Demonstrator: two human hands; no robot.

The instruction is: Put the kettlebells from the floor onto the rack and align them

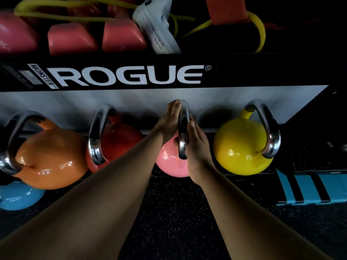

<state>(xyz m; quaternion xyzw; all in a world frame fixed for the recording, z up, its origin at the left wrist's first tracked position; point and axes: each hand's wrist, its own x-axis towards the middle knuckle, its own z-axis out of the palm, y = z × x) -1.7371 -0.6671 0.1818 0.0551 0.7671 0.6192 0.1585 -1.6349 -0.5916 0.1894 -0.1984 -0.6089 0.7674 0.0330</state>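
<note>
A pink kettlebell (170,162) with a steel handle sits on the lower shelf of the black rack (244,76). My left hand (169,122) lies flat against the left side of its handle, fingers straight. My right hand (197,147) presses flat on the handle's right side and the bell's body. Neither hand wraps the handle. An orange kettlebell (50,158), a red kettlebell (120,141) and a yellow kettlebell (242,147) stand in the same row. A blue kettlebell (16,196) sits lower at the far left, partly hidden under the orange one.
The upper shelf holds pink dumbbells (69,39), yellow resistance bands (261,30) and a white object (155,25). Dark speckled rubber floor (178,212) lies below. A black box with blue stripes (309,188) stands at the right on the floor.
</note>
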